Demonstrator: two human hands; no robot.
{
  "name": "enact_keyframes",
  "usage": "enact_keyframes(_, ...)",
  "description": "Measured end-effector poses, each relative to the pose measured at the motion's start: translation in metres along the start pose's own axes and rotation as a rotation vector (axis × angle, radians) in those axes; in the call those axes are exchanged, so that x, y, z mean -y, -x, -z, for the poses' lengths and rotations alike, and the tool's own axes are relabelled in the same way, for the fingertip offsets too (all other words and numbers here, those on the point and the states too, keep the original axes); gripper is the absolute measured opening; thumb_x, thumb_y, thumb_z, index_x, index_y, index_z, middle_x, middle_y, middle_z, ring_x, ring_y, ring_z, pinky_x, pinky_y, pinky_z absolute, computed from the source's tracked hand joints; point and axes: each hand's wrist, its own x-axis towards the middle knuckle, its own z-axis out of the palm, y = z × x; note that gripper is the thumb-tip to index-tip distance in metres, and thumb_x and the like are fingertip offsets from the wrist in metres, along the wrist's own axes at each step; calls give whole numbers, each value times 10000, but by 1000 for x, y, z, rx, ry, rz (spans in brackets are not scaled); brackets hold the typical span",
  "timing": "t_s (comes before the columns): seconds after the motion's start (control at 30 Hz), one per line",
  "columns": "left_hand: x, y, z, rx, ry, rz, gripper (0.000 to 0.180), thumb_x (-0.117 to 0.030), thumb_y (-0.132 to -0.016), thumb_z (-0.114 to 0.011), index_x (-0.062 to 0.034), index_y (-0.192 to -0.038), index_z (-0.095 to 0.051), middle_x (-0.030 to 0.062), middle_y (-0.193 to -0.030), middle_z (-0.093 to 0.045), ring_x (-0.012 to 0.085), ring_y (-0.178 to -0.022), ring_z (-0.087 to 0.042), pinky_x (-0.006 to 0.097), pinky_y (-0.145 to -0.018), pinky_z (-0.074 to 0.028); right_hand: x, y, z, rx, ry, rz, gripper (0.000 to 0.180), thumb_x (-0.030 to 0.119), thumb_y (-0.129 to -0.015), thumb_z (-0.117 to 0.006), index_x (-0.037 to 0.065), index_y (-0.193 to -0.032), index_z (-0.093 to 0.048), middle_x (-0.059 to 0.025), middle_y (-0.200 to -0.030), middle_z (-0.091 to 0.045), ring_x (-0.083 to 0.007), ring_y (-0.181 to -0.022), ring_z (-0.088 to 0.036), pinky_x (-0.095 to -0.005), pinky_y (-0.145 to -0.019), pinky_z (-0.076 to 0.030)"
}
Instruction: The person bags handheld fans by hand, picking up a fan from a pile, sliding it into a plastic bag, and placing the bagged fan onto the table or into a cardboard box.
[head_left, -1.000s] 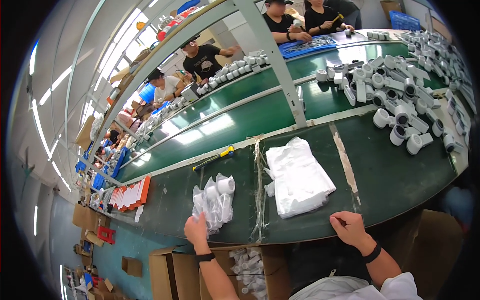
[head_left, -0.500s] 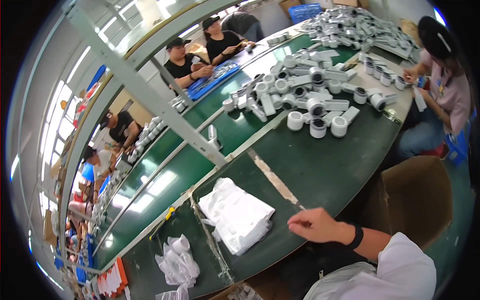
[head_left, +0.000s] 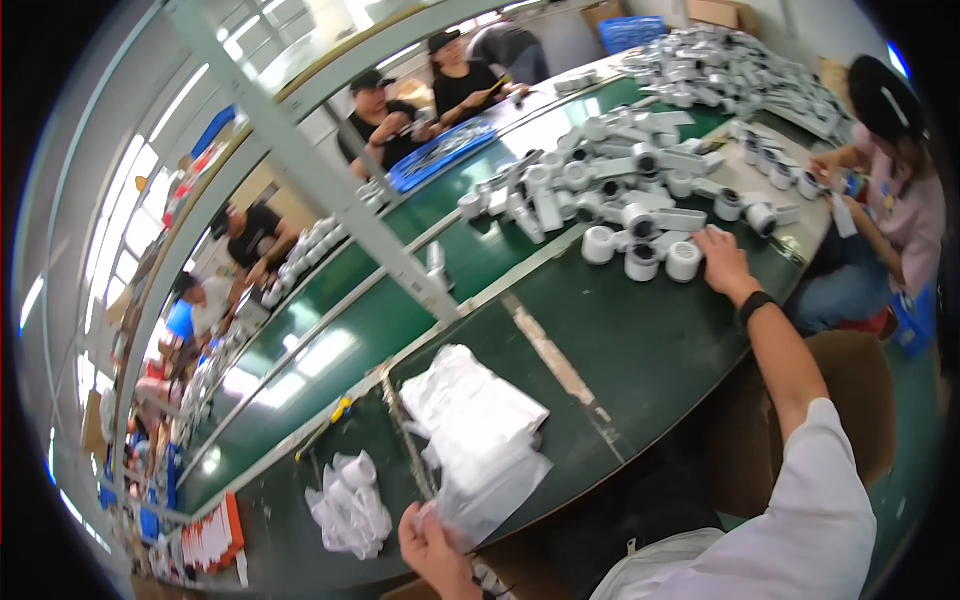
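My left hand (head_left: 436, 548), at the near table edge, is closed with its fingertips pinching the corner of a clear plastic bag (head_left: 495, 490). That bag lies partly over a stack of white plastic bags (head_left: 470, 400) on the dark green table. Farther right, my right hand (head_left: 727, 262) reaches to the front edge of a heap of grey-white units, each with a round head and a flat arm. Its fingers are curled on the arm of the nearest unit (head_left: 684, 262), which they mostly cover. Two similar units (head_left: 641, 262) stand just left of it.
A crumpled clear bag (head_left: 348, 505), a yellow-handled tool (head_left: 340, 410) and an orange-edged stack (head_left: 213, 535) lie to the left. A metal post (head_left: 330, 180) rises beyond the table. A cardboard box (head_left: 850, 400) stands at the right, near a seated co-worker (head_left: 895, 180).
My right hand has moved forward and right, from the near table edge to the units. My left hand has come into view and pulled a bag's corner toward me.
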Motion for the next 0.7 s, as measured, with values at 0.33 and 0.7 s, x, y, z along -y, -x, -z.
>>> enact_keyframes(0.33,-3,-4,-5,-35,181,69,214,-100,-972,-540,-11,-1164,-571,57,-962,-645,115,-674,-584,259,-529,-476,5,21,42,30,-220,259,442,106,-670,-614,66,-1106,-564,-143,-1010,-611,-337,-1006,-572,-428,-832,-449)
enact_keyframes(0.7,-22,26,-46,90,285,43,377,45,-893,-598,45,-1256,-496,162,-1085,-645,199,-793,-666,318,-674,-574,143,175,111,605,-1451,249,352,85,-755,-764,63,-1077,-622,26,-896,-624,-65,-807,-561,-257,-710,-476)
